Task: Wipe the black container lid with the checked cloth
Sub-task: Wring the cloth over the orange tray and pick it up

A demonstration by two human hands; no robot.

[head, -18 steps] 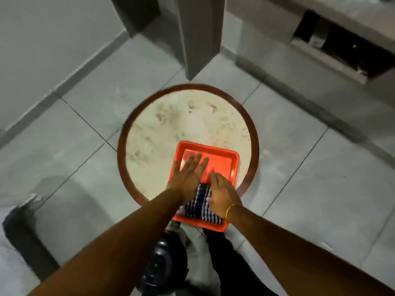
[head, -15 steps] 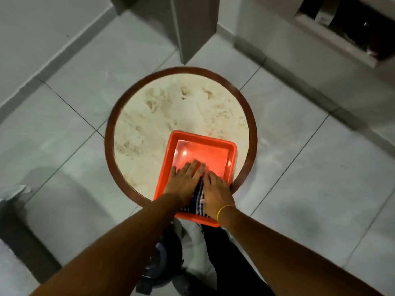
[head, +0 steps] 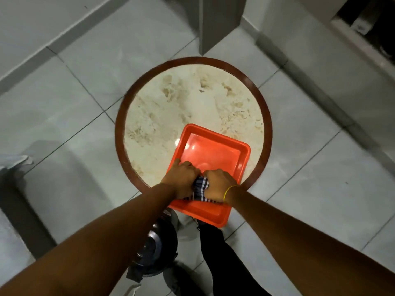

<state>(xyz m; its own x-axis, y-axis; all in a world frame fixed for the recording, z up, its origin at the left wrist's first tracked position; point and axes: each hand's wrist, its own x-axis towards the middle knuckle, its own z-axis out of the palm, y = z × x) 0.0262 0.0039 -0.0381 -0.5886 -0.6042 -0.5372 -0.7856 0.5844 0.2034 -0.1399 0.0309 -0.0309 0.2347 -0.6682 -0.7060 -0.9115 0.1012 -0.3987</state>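
A blue-and-white checked cloth (head: 200,187) lies bunched in the near half of an orange tray (head: 215,154). My left hand (head: 181,178) and my right hand (head: 218,181) are side by side in the tray, both with fingers curled onto the cloth. Most of the cloth is hidden under my hands. A dark rounded object (head: 156,248), possibly the black container or its lid, sits low beside my leg, below the tray; I cannot tell which it is.
The tray overhangs the near edge of a round marble-topped table (head: 192,99) with a brown rim. Grey floor tiles surround it. A grey pillar (head: 220,20) stands behind the table and a low cabinet opening (head: 367,20) is at the top right. My dark trouser leg (head: 220,259) is below the tray.
My hands were flat on the cloth with fingers spread; now both have curled and gathered the cloth into a bunch between them. The camera view has shifted slightly.
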